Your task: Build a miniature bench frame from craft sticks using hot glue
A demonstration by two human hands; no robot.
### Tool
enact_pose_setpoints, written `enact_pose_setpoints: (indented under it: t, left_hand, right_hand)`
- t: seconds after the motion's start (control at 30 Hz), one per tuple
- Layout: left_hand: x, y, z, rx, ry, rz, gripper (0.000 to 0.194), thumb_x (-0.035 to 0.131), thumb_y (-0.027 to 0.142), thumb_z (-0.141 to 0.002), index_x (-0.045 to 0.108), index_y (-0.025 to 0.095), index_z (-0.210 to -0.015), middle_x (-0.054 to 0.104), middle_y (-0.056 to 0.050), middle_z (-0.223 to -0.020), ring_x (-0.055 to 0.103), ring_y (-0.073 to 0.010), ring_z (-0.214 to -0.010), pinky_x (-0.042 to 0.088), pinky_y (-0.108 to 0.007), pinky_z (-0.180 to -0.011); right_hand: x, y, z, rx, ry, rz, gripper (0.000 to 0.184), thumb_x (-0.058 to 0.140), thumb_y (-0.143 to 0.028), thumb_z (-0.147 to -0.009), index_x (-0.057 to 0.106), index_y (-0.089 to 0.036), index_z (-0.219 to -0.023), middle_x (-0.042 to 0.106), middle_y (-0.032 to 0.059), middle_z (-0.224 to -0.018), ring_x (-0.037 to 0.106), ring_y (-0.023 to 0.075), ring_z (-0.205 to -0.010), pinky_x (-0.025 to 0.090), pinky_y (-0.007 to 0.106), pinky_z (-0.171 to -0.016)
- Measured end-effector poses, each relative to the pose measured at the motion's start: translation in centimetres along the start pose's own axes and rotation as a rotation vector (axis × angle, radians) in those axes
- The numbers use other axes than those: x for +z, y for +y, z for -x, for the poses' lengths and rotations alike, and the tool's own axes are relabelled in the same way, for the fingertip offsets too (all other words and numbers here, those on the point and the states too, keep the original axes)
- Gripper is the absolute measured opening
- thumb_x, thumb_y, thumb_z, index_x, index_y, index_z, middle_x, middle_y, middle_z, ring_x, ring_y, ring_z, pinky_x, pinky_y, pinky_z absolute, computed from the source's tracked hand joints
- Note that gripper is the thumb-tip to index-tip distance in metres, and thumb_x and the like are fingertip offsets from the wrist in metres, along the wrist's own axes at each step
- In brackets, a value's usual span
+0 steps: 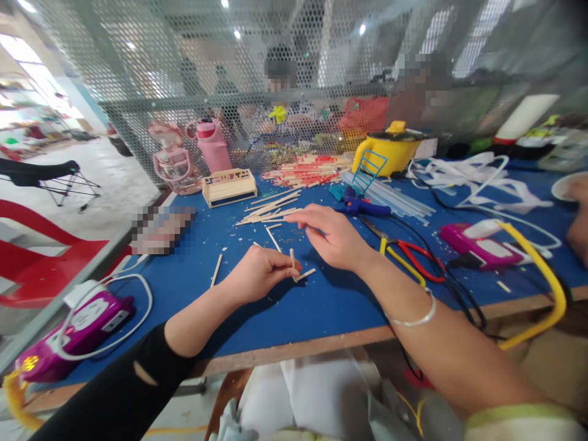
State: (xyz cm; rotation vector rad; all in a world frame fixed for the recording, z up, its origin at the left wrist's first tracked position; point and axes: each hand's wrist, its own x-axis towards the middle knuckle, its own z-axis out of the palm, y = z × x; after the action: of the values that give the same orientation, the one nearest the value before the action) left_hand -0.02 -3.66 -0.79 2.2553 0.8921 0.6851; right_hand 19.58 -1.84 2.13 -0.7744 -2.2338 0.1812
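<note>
My left hand is closed, pinching a short wooden stick that stands nearly upright above the table. Another short stick lies by its fingertips, at an angle to the upright one. My right hand is over the table with its fingers stretched toward a loose pile of plain wooden sticks. Its fingertips are at the pile's near right end, the thumb apart from them. Between the hands and the pile lie two sticks meeting at a corner. A single stick lies left of my left hand.
Behind are a small wooden frame, red-tipped sticks and a yellow pot. On the right lie a blue glue gun, glue sticks, scissors and a purple power strip. Another power strip is at left.
</note>
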Motion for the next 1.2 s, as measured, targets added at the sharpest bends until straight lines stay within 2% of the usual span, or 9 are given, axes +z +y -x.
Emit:
enact_pose_setpoints:
  t: [0.07,0.1,0.23,0.47,1.2]
  left_hand:
    - [0.0,0.2,0.0,-0.001,-0.015,0.013,0.02,0.056,0.031,-0.083,0.072,0.019,-0.084,0.074,-0.002,-0.082,0.067,-0.0141,-0.075,0.048,-0.02,-0.07]
    - [-0.1,0.3,0.0,0.004,-0.019,0.023,0.019,0.056,0.029,-0.084,0.072,0.019,-0.083,0.074,-0.001,-0.082,0.067,-0.0137,-0.075,0.047,-0.02,-0.07]
    - [-0.1,0.4,-0.1,0.036,-0.011,0.045,0.018,0.056,0.026,-0.083,0.072,0.017,-0.082,0.073,-0.001,-0.08,0.066,-0.0126,-0.073,0.046,-0.018,-0.068]
    - [-0.2,0.3,0.0,0.041,-0.02,0.041,0.019,0.055,0.025,-0.084,0.072,0.016,-0.083,0.073,-0.002,-0.081,0.066,-0.0132,-0.073,0.046,-0.019,-0.068]
    - [-0.2,0.3,-0.1,0.071,-0.019,0.012,0.018,0.056,0.025,-0.083,0.072,0.016,-0.082,0.073,-0.002,-0.077,0.066,-0.0122,-0.07,0.045,-0.017,-0.065]
  right_hand:
    - [-0.4,-1.0,0.1,-0.1,0.128,0.02,0.04,0.039,-0.005,-0.081,0.065,-0.022,-0.106,0.061,0.0047,-0.088,0.054,0.0163,-0.086,0.041,0.034,-0.082]
    - [-0.6,-1.4,0.2,-0.154,0.154,0.028,0.039,0.041,-0.006,-0.08,0.067,-0.024,-0.103,0.06,0.0038,-0.083,0.054,0.016,-0.082,0.04,0.035,-0.08]
    - [-0.9,-2.2,0.4,-0.28,0.163,0.035,0.033,0.049,-0.007,-0.073,0.072,-0.027,-0.086,0.057,0.0013,-0.072,0.049,0.0142,-0.067,0.038,0.036,-0.074]
    - [-0.4,-1.9,0.2,-0.235,0.12,0.035,0.029,0.049,-0.008,-0.071,0.072,-0.025,-0.075,0.058,0.0014,-0.068,0.049,0.0143,-0.066,0.037,0.038,-0.078]
    - [-0.3,-2.3,0.2,-0.232,0.12,0.028,0.023,0.049,-0.007,-0.069,0.068,-0.02,-0.068,0.06,0.002,-0.068,0.051,0.0137,-0.065,0.038,0.038,-0.078]
